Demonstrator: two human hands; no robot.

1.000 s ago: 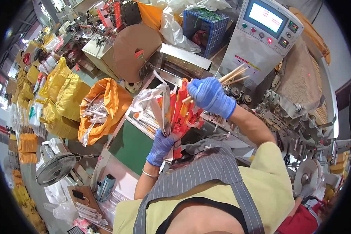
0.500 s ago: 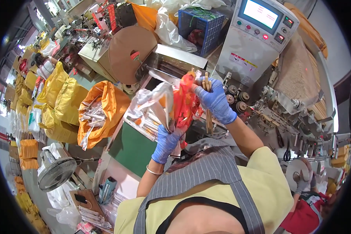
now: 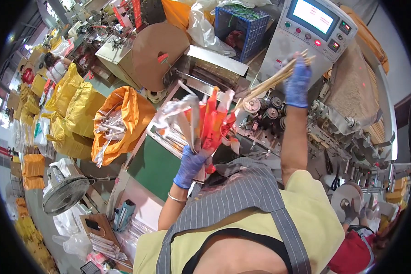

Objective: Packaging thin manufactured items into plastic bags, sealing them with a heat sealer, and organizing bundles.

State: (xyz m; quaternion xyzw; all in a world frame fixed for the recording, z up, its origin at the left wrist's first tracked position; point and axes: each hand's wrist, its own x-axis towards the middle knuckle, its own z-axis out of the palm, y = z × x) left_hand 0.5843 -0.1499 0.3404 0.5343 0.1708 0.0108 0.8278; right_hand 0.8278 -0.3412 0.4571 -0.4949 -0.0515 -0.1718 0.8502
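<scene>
A crumpled bunch of red and white plastic wrappers [image 3: 211,123] stands up out of my left hand [image 3: 189,168], whose gloved fingers are closed round its lower end. Out to the right, before the machine's control cabinet, my right hand [image 3: 298,82] grips several thin wooden chopsticks [image 3: 270,86]. Their far ends slant down left toward the wrappers. Both hands wear blue gloves; the right one is a little blurred. Behind the wrappers, white-wrapped sticks [image 3: 170,136] lie at the end of a green belt [image 3: 153,171].
The grey control cabinet [image 3: 278,50] and machine rollers [image 3: 272,113] stand at the right. An orange sack [image 3: 137,114] of wrapped sticks and a fan [image 3: 64,194] are at the left. A blue crate [image 3: 255,39] sits at the back. Another person's gloved hand [image 3: 350,213] shows lower right.
My right hand has moved right and up, away from the wrappers, carrying the chopsticks, which swung from upright to slanting. My left hand still holds the wrappers, nearly in place.
</scene>
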